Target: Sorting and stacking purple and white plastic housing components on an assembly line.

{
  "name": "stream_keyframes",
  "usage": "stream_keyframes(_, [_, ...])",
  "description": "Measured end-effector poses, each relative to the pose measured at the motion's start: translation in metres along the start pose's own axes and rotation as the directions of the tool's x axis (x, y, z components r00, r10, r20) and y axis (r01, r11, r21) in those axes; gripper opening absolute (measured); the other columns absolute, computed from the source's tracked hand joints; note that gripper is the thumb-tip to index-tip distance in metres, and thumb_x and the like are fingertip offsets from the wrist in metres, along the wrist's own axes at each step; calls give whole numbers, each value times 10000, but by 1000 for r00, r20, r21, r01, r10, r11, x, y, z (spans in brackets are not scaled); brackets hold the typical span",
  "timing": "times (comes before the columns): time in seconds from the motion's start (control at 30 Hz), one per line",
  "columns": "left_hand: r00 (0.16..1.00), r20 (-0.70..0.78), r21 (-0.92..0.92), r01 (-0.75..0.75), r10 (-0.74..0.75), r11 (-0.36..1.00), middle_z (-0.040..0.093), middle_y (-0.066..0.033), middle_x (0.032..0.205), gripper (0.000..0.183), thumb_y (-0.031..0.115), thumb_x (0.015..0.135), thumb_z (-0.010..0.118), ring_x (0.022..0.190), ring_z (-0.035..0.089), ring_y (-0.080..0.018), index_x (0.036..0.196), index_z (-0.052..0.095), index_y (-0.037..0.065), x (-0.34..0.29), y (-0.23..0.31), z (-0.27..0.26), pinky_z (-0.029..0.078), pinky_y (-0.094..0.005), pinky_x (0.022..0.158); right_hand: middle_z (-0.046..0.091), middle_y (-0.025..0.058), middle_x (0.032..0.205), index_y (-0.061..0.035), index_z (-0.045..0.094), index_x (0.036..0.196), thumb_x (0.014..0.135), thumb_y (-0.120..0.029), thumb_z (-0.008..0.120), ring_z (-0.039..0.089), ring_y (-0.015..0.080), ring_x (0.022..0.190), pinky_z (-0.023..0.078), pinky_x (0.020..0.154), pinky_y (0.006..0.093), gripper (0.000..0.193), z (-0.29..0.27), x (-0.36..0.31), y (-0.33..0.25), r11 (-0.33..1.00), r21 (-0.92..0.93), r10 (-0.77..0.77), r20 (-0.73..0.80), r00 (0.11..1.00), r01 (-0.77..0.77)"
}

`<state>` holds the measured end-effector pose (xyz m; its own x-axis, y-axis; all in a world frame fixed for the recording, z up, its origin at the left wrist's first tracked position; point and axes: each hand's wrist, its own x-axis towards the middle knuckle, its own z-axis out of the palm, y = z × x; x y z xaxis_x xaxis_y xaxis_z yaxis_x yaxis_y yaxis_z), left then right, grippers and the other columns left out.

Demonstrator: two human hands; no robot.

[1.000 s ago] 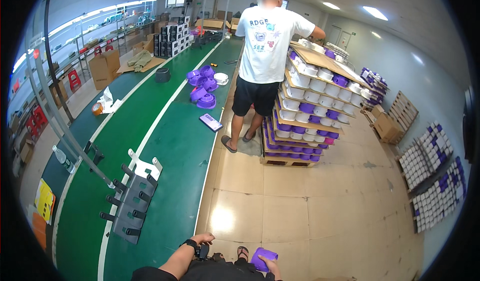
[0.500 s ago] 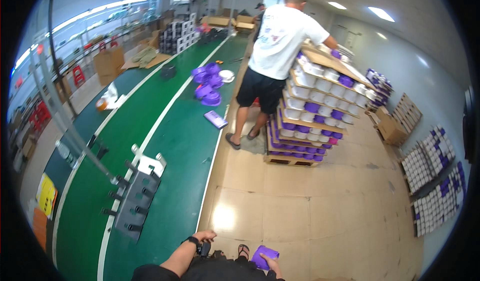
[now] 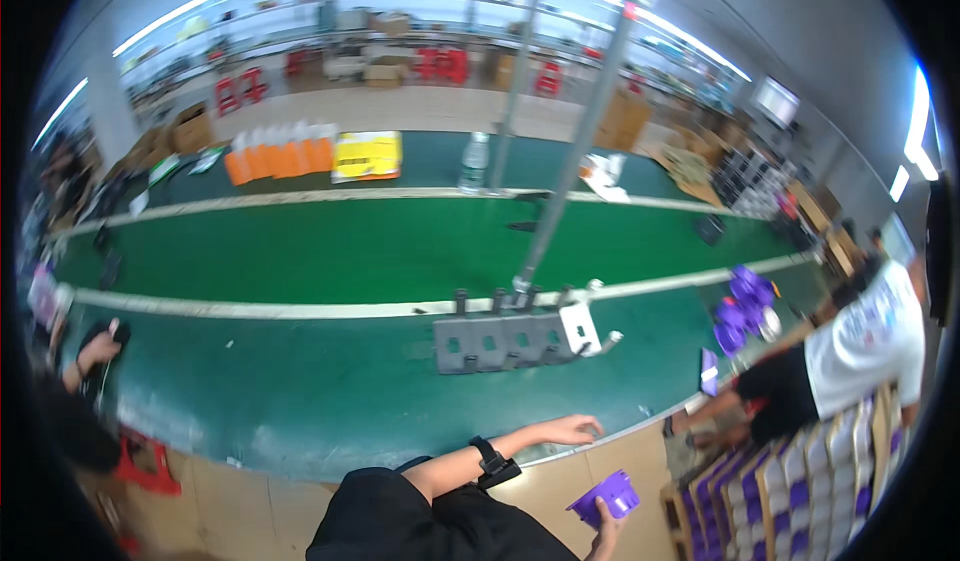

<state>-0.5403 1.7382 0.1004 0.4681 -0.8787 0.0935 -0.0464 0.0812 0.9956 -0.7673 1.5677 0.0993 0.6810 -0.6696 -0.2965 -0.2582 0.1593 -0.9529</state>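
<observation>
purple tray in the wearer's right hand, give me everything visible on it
The purple tray is a small, shallow open container, bright purple, looking like thin moulded plastic with a scalloped or ribbed rim. It sits low in the head view, tilted, its open side facing up and to the left. The right hand holds it from below at its lower right edge; nothing else touches it. Tan floor tiles lie behind it. Whether anything is inside cannot be told. The left hand is apart from it, stretched out over the edge of the green floor.

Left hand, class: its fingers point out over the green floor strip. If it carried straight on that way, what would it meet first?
Probably nothing soon: the left hand points right along the edge of the green painted floor strip, which looks bare ahead. Further on sits a person in a white shirt, though depth is unclear.
</observation>
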Motion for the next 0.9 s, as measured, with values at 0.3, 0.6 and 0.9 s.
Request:
stream_keyframes(0.3, [329,-675,518,-427,661,741,425,-90,1168,453,58,786,550,954,509,-151,1202,372,28,-148,293,-19,423,-300,810,374,231,1271,27,441,1203,480,-312,805,393,363,1155,363,957,398,877,127,99,-62,377,-481,-343,722,601,792])
stream_keyframes(0.6, [-22,-53,940,337,998,57,209,-202,1384,1214,490,543,791,1036,479,-384,1397,-14,178,-174,433,118,449,-452,777,285,219,1348,-118,423,1254,473,-335,797,352,426,1172,367,927,475,893,182,91,-68,-160,-297,13,953,302,942])
stream_keyframes(0.9, [170,132,833,515,976,-202,211,-199,1384,1224,484,535,797,1044,476,-378,1397,-14,172,-151,499,137,447,-445,782,344,225,1300,-142,391,1282,545,-478,731,406,395,1123,392,898,457,878,177,111,-72,-258,-187,-90,981,169,948])
